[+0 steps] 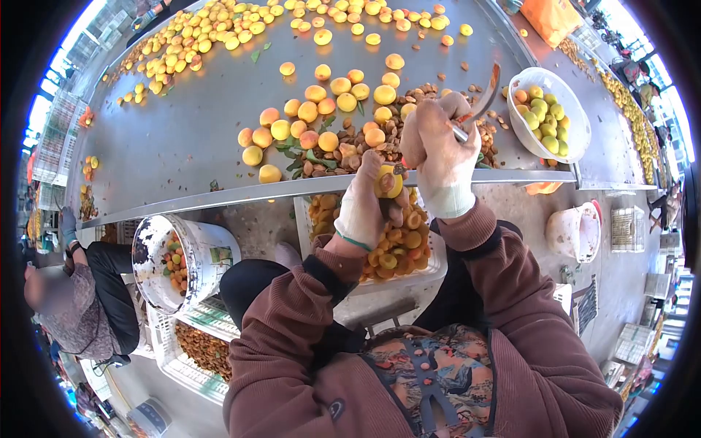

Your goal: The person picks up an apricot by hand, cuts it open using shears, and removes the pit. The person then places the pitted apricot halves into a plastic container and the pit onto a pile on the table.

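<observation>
Left hand [363, 204] pinches a cut apricot [388, 182]; right hand [440, 146] grips a curved tool [488, 95] (its tip pointing far right), above the near crate [436, 273] of fruit.

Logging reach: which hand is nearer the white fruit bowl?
Right. The right hand is left of the white bowl; the left hand, holding a cut fruit, is farther left.

The person's left hand [361, 208] and right hand [442, 157], two; one curved knife [487, 97]; one held apricot [388, 181]; one bowl [577, 109]; worktop [168, 150] apricots [280, 130] and stones [391, 133] beyond counting.
</observation>
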A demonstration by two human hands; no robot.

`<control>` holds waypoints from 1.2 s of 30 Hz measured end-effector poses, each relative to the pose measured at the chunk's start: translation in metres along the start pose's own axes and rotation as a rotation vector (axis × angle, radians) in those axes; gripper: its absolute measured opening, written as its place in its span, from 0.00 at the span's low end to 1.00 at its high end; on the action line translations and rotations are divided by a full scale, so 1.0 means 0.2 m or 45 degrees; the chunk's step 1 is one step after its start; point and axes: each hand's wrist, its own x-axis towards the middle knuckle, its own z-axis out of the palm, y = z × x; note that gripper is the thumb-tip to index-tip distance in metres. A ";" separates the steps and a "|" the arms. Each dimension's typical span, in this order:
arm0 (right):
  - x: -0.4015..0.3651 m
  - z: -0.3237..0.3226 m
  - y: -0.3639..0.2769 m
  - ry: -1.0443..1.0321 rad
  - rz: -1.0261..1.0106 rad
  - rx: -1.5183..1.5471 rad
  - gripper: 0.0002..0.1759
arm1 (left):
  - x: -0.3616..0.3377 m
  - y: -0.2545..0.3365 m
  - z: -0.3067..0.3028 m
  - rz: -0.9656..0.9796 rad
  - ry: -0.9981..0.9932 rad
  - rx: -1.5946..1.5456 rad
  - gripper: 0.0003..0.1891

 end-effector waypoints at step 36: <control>0.06 0.08 0.04 0.125 0.274 0.116 0.26 | 0.00 0.02 0.01 0.038 0.156 -0.417 0.11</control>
